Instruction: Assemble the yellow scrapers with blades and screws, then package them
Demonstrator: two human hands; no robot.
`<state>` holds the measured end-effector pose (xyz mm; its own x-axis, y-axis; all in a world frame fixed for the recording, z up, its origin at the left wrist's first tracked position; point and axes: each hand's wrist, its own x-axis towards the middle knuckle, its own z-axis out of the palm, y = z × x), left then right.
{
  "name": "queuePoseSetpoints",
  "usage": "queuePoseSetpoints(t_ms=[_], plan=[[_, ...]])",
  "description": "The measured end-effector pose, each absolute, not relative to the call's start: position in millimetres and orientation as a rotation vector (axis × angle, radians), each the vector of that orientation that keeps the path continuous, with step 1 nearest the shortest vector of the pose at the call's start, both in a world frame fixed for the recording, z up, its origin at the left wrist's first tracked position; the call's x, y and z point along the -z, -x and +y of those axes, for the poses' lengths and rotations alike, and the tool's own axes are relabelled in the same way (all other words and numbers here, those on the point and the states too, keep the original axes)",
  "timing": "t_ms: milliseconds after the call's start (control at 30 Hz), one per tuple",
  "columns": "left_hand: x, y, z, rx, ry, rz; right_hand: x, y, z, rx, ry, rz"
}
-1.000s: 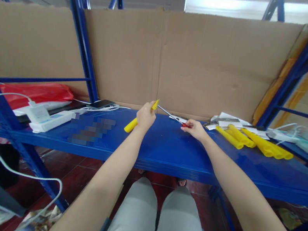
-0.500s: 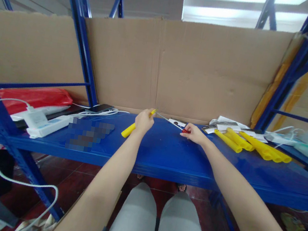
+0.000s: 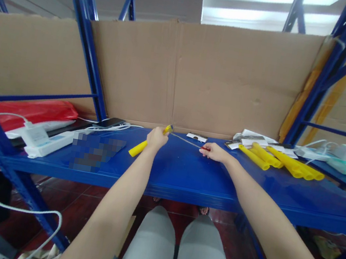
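My left hand [image 3: 157, 139] is closed around a yellow tube [image 3: 138, 148], which slants across the bench with its lower end out on the near left. The tube's upper end shows past my fingers. My right hand [image 3: 214, 152] grips a screwdriver [image 3: 187, 141] by its small red handle, most of it hidden by my fingers. Its long thin metal shaft points left, and the tip meets or lies very close to the tube's upper end. I cannot tell whether the tip is inside the tube.
Several yellow tubes [image 3: 287, 162] lie at the right, before white papers [image 3: 251, 138]. A small white card [image 3: 197, 137] rests behind my right hand. At the left are a power strip [image 3: 52, 145], a phone [image 3: 110, 123] and cables. Cardboard [image 3: 234, 82] closes off the back.
The tube has tilted a little, its lower end shifting left and nearer. The screwdriver's handle has moved slightly left and down, and more of the white card shows. The view has turned slightly.
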<state>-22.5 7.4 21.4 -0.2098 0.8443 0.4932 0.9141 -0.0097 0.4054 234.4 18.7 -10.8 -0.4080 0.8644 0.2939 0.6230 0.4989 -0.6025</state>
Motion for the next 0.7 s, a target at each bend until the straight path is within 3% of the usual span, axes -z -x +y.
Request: queuePoseSetpoints(t_ms=[267, 500, 700], plan=[[-22.1, 24.0, 7.2, 0.958, 1.939, -2.173, 11.0, -231.2, 18.7, -0.446, 1.309, -2.066], [-26.1, 24.9, 5.6, 0.935, 1.917, -2.235, 5.5, -225.9, 8.5, -0.589, 1.265, -2.181], [-28.8, 24.6, 2.5, 0.958, 1.884, -2.266, -2.1, -219.6, 0.8, -0.39, 1.355, -2.253]])
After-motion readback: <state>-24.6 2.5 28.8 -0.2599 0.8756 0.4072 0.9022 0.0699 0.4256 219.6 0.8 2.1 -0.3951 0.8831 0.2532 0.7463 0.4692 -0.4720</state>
